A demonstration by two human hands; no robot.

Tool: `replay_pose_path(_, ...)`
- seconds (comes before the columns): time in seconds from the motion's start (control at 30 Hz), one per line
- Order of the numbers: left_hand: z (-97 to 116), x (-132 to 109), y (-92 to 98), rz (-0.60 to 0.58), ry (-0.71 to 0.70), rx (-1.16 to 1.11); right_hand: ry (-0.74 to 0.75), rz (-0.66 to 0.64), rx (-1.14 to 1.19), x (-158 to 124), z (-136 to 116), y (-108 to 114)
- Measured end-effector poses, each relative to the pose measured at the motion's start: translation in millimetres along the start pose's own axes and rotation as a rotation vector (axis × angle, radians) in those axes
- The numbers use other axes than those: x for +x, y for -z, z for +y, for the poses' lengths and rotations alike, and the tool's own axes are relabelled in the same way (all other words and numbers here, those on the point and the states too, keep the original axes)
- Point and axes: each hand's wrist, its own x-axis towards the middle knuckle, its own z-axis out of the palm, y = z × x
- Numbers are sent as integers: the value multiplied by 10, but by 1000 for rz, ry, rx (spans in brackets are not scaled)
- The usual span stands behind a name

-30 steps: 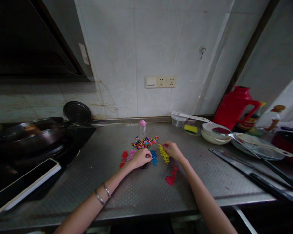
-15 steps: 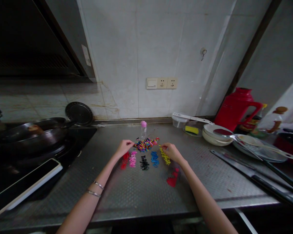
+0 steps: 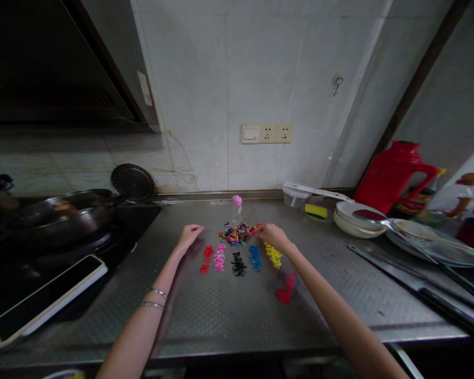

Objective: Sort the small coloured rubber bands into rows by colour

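Note:
A heap of small mixed-colour rubber bands (image 3: 239, 235) lies on the metal counter. In front of it are sorted clusters of red bands (image 3: 206, 259), pink bands (image 3: 219, 258), black bands (image 3: 238, 265), blue bands (image 3: 255, 258) and yellow bands (image 3: 273, 255). My left hand (image 3: 188, 237) is left of the heap, fingertips pinched together; anything between them is too small to make out. At the heap's right edge, just behind the yellow bands, is my right hand (image 3: 275, 236), its fingers closed and partly hidden. A clear bottle with a pink cap (image 3: 237, 201) stands behind the heap.
A transparent packet with red shapes (image 3: 285, 291) lies near my right forearm. On the right are a long knife (image 3: 383, 266), bowls (image 3: 357, 223), a sponge (image 3: 316, 211) and a red thermos (image 3: 393, 176). A phone (image 3: 49, 300) and a wok (image 3: 63, 216) are on the left.
My left hand has moved left, away from the heap and the red bands. My right hand has shifted from the yellow bands to the heap's right edge. The view has turned slightly left.

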Motion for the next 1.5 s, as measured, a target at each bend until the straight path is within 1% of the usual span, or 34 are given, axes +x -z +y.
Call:
replay_pose_path(0.1, 2, 17, 5, 2, -14, 3, 14, -19, 17, 65, 11, -105)
replay_pose_path(0.27, 6, 51, 7, -5, -51, 3, 15, 24, 59, 100, 39, -201)
replay_pose_path(0.6, -1, 46, 15, -9, -41, -26, 17, 22, 127, 106, 90, -215)
replay_pose_path(0.7, -13, 52, 15, -8, -50, -36, 15, 35, 158, 102, 100, -196)
replay_pose_path(0.77, -10, 50, 13, -12, -54, -42, 33, 59, 190, 89, 61, -163)
replay_pose_path(0.87, 20, 33, 7, -19, -34, -42, 95, 80, 257, 28, -113, -109)
replay_pose_path(0.97, 64, 4, 0, -26, -5, -32, 231, 53, 330, -92, -408, -89)
replay_pose_path(1.1, 93, -28, -9, -43, -9, -25, 386, -37, 387, -278, -825, -137)
replay_pose_path(1.2, 84, -32, -16, -47, -29, -30, 498, -89, 390, -373, -1048, -190)
replay_pose_path(1.33, 63, -21, -20, -53, -42, -28, 585, -157, 360, -429, -1187, -239)
replay_pose_path(1.43, 56, -17, -20, -56, -48, -27, 605, -189, 346, -442, -1206, -254)
replay_pose_path(1.5, 57, -20, -19, -57, -49, -27, 606, -189, 349, -447, -1201, -246)
